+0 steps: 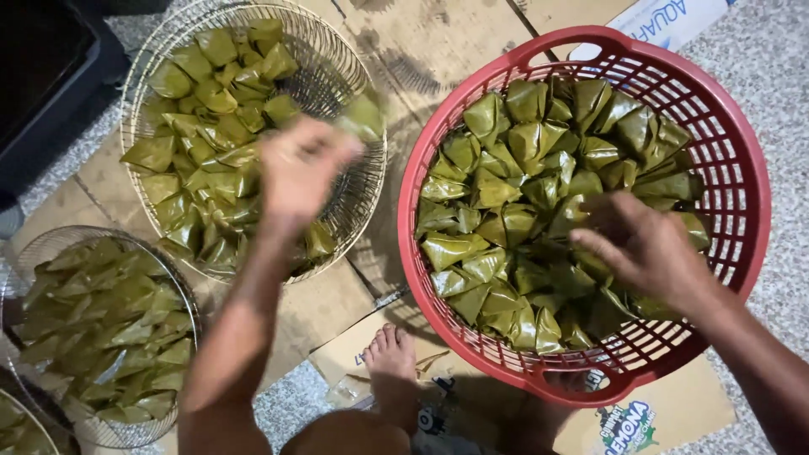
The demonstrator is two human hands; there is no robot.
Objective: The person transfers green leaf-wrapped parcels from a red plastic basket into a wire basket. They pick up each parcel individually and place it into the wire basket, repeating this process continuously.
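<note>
The person is sitting on the floor, working over flattened cardboard [337, 303], with a bare foot [389, 354] showing near the bottom edge. The left hand [297, 168] is hovering over the far wire basket [354, 181], blurred by motion, and it is pinching one leaf-wrapped parcel [362, 116] at its fingertips, just above the basket's right rim. The right hand [640, 244] is reaching into the red plastic basket [750, 168] on the right, its fingers spread and curled down onto the green parcels [506, 202] there; whether it is already gripping one cannot be told. Judging by how things lie, the parcels are being shifted from the red basket into the wire ones: a second wire basket [190, 307] at the near left is already heaped full, the far wire basket is holding a good pile [211, 118] on its left side but is showing bare mesh on its right, and the red basket is still nearly full, so most of the sorting appears to be left.
</note>
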